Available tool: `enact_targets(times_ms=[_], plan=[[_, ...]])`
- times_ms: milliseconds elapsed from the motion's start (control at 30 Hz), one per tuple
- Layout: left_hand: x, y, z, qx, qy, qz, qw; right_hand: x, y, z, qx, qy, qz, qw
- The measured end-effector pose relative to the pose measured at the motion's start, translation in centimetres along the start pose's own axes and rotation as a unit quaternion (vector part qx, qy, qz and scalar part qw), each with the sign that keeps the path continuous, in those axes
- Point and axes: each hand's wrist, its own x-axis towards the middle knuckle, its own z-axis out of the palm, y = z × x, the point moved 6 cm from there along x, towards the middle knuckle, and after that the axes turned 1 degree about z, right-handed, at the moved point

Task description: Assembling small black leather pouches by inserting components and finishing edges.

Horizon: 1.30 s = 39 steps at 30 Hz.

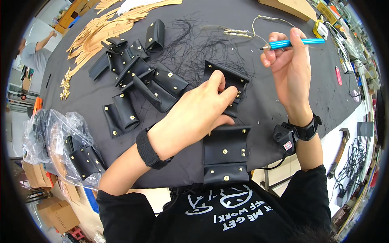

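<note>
Seen from my head, the blue tool (300,43) could scratch the black case (230,73) if its tip slips. Loose black threads (202,46) might snag too, being so near. My right grip (291,71) is closed round the tool, up and apart from the case. The case is over the table (263,115), under my bent left grip (202,103); I can't tell if I'm pinching it.

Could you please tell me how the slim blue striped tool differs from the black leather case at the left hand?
The slim blue striped tool is narrow and straight; the black leather case is broad and folded. The right hand grips the tool; the left hand is on the case. Both are partly covered.
</note>
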Motion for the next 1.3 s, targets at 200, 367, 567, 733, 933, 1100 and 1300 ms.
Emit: enact_targets(times_ms=[200, 367, 567, 733, 933, 1100, 1300], plan=[[0.4, -1.8, -4.4, -0.046, 0.012, -0.052, 0.998, 0.1, 2.4, 2.8, 0.079, -0.036, 0.072, 0.994], [2.2, -6.1, -6.5, -0.035, 0.042, -0.072, 0.996, 0.5, 3.9, 3.5, 0.061, 0.005, 0.08, 0.995], [5.5, -6.9, -3.4, 0.015, -0.017, 0.011, 1.0, 0.6, 5.4, 1.9, 0.077, 0.026, 0.062, 0.995], [6.4, -9.0, -2.2, -0.071, -0.105, -0.085, 0.988, 1.3, 7.9, 0.1, 0.086, 0.056, 0.073, 0.992], [6.3, -11.0, -2.5, -0.087, -0.082, -0.138, 0.983, 1.5, 9.7, -0.7, 0.031, 0.111, 0.124, 0.986], [5.7, -11.8, -3.6, -0.019, -0.027, -0.106, 0.994, 1.4, 9.8, -0.5, -0.024, 0.101, 0.126, 0.987], [5.4, -11.9, -3.4, 0.029, -0.003, -0.12, 0.992, 1.2, 10.1, 0.3, -0.06, 0.064, 0.122, 0.989]])
